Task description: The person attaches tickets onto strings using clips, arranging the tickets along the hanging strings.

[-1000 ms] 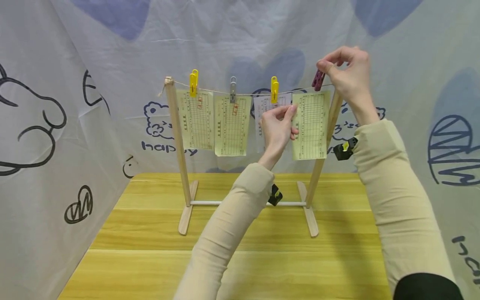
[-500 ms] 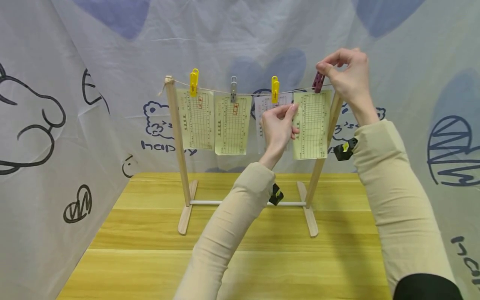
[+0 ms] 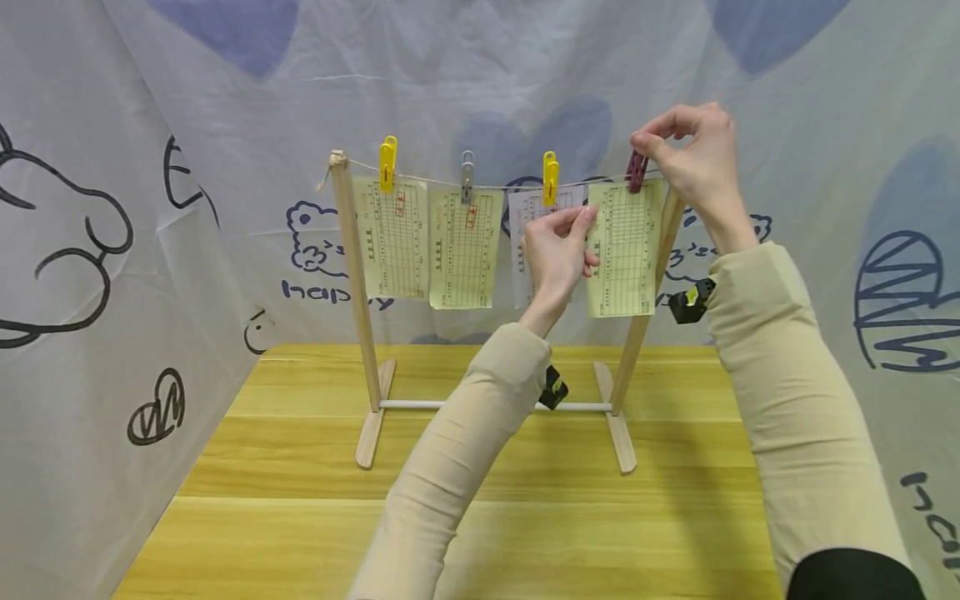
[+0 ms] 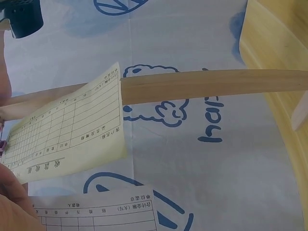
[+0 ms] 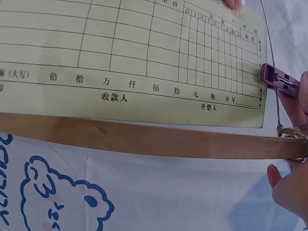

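My left hand [image 3: 555, 254] pinches the left edge of a yellow printed receipt slip [image 3: 624, 267], which hangs upright at the right end of the string. Above it, my right hand [image 3: 697, 158] pinches a purple clothespin [image 3: 637, 172] between thumb and fingers. In the right wrist view the tip of the purple clothespin [image 5: 279, 81] straddles the string and overlaps the top edge of the yellow slip [image 5: 144, 57]. A white slip [image 3: 525, 242] hangs just left, partly hidden behind my left hand.
A wooden frame [image 3: 356, 283] with string stands on the wooden table [image 3: 300, 483]. Two more yellow slips [image 3: 461, 258] hang under a yellow clothespin [image 3: 387, 165] and a grey one [image 3: 467, 177]. Another yellow clothespin [image 3: 551, 179] holds the white slip. Patterned cloth surrounds the table.
My right hand has lowered the purple clothespin slightly, so its tip now sits over the slip's top edge. The slip has risen a little; my left hand has barely moved.
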The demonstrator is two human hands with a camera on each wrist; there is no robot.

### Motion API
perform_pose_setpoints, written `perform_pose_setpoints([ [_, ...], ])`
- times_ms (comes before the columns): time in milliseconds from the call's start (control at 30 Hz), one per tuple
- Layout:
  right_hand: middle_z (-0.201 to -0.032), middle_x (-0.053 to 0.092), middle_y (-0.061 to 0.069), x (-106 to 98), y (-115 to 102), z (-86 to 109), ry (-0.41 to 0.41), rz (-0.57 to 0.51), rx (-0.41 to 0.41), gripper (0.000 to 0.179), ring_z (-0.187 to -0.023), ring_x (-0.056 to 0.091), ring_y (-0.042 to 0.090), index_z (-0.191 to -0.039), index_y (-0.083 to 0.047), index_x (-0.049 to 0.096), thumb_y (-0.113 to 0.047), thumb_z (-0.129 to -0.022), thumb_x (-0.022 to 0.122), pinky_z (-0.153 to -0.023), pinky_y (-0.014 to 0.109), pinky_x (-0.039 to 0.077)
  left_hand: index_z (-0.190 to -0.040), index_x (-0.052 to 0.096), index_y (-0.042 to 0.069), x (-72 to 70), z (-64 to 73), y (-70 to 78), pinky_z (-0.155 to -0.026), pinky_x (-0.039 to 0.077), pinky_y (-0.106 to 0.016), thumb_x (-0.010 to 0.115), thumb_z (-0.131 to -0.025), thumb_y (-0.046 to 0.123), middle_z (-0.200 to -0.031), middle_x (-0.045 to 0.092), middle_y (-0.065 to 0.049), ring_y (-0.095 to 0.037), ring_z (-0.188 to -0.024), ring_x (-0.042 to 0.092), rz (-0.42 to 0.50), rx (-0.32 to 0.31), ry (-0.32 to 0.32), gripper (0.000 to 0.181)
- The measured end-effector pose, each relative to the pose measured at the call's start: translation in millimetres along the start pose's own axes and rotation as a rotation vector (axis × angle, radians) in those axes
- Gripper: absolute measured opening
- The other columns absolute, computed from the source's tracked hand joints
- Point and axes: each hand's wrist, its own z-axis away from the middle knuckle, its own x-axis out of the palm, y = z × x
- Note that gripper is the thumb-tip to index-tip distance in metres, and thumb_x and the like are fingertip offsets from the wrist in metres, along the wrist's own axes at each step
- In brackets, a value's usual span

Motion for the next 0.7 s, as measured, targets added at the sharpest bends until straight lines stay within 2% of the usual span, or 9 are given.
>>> perform_pose_setpoints([
  [300,-0.075,0.054,-0.030,-0.8,-0.3,2.3,-0.049,0.021,0.009,0.002,-0.091,0.039,-0.006,-0.094,-0.023,0.076,-0.023,-0.092,0.076,-0.100,0.028,0.028,-0.112,0.076,0.006,-1.4,0.9,0.2,-0.041,0.053,-0.035,0.066,-0.098,0.023,-0.094,0.079,-0.012,-0.009,-0.038,0.055,0.017,-0.003,-0.012,0.024],
  [467,-0.078,0.054,-0.029,-1.1,0.9,1.3,-0.086,0.029,0.031,0.006,-0.095,0.038,-0.006,-0.097,-0.023,0.076,-0.027,-0.092,0.075,-0.104,0.031,0.028,-0.112,0.076,0.006,-1.6,1.0,0.2,-0.045,0.056,-0.044,0.066,-0.098,0.023,-0.095,0.079,-0.012,-0.011,-0.039,0.057,0.012,-0.011,-0.009,0.024],
  [700,-0.081,0.057,-0.031,-1.2,2.0,0.5,-0.123,0.035,0.055,0.013,-0.099,0.038,-0.006,-0.104,-0.022,0.076,-0.030,-0.093,0.074,-0.103,0.030,0.029,-0.111,0.076,0.006,-1.3,1.2,0.4,-0.046,0.056,-0.046,0.066,-0.098,0.024,-0.097,0.080,-0.011,-0.014,-0.040,0.058,-0.001,-0.023,-0.003,0.024],
])
